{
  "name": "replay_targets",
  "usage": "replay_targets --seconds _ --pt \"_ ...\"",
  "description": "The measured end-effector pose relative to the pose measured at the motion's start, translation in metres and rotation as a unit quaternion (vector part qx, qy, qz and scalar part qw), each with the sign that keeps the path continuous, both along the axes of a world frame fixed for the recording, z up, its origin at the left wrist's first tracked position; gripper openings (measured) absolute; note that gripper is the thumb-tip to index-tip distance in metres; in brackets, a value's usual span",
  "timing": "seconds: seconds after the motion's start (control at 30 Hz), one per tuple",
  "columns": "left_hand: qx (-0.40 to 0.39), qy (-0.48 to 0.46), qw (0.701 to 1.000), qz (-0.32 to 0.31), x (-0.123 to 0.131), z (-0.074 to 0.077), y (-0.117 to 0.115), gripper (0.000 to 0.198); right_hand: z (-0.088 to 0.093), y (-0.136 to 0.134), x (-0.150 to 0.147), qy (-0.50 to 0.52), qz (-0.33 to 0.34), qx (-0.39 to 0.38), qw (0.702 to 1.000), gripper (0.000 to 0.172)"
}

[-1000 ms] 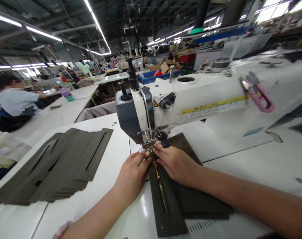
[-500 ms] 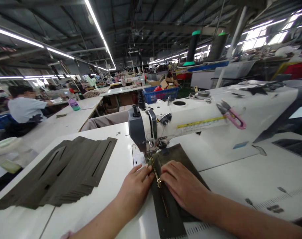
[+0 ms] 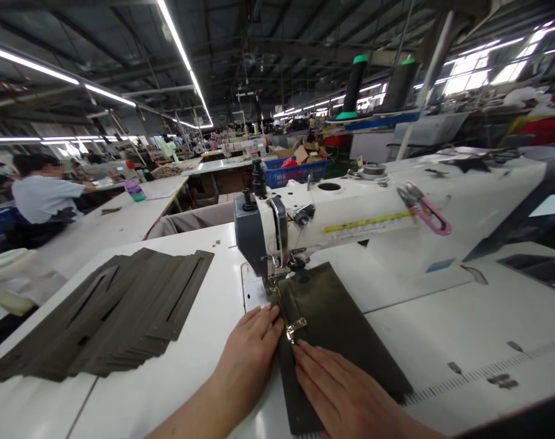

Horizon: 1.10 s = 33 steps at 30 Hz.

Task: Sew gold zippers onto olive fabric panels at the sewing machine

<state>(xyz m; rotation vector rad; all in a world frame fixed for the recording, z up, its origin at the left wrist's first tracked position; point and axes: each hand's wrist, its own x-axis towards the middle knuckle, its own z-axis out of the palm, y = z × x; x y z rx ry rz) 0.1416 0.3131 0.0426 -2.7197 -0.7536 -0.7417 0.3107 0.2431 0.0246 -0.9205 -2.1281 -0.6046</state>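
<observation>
A dark olive fabric piece [image 3: 346, 317] lies under the head of a white sewing machine [image 3: 364, 225]. Along its left part runs a brass-toothed zipper [image 3: 281, 305], whose metal slider [image 3: 296, 328] has its pull tab turned to the right. My left hand [image 3: 250, 350] rests with extended fingertips on the fabric's left edge, just left of the zipper and close to the presser foot. Stretched flat, my right hand [image 3: 336, 384] presses on the fabric below the slider, covering the zipper's lower end.
A fanned stack of olive fabric pieces [image 3: 108, 311] with slots lies on the white table to the left. Pink-handled thread snips [image 3: 426, 210] rest on the machine arm. Behind are a blue basket [image 3: 296, 174], thread cones [image 3: 353, 88] and a seated person [image 3: 46, 189].
My right hand has left the zipper slider, moved down toward me and flattened onto the fabric. The pull tab now points right. My left hand has stayed nearly in place.
</observation>
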Motion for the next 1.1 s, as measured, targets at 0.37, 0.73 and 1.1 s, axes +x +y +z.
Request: replay_targets --seconds 0.37,0.73,1.1 --pt "0.072 0.028 0.997 0.004 0.007 0.001 0.002 0.032 -0.010 0.006 0.001 -0.030 0.003 0.051 0.998 0.043" --pt "0.092 0.004 0.996 0.002 0.009 0.000 0.026 0.035 -0.020 0.026 0.004 -0.014 0.004 0.039 0.999 0.031" --pt "0.076 -0.014 0.997 0.000 0.009 -0.001 0.036 0.030 -0.017 0.053 0.004 -0.021 0.013 0.043 0.999 0.042"
